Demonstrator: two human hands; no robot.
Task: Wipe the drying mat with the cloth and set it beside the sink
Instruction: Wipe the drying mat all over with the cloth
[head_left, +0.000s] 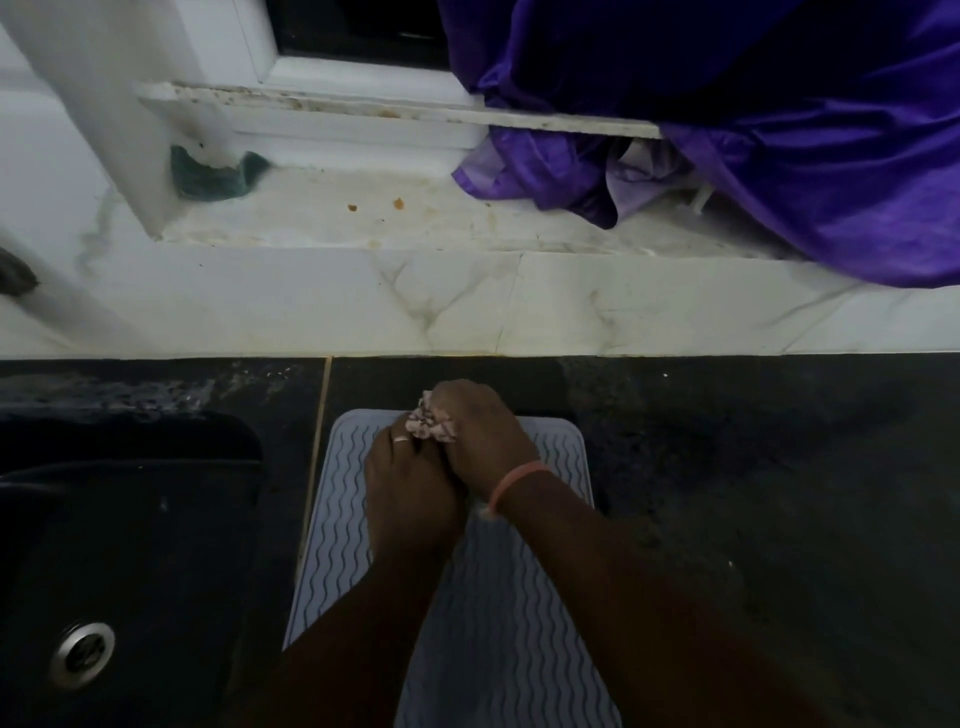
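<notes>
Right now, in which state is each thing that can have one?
Grey wavy-ribbed drying mat: flat on black counter, beside sink.
Pink patterned cloth: bunched, gripped by both hands.
Left hand: closed on cloth.
Right hand: closed on cloth.
Black sink: empty.

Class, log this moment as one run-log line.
both hands: right hand and left hand bunching cloth | drying mat: flat on counter, right of sink

Both arms reach forward and come together in the middle, with the bare forearms slanting in from the bottom. The left hand (410, 499) lies palm down with a ring on one finger, and it touches the right hand (480, 441) beside it. The right hand is curled into a fist, and a pink band sits on its wrist.
</notes>
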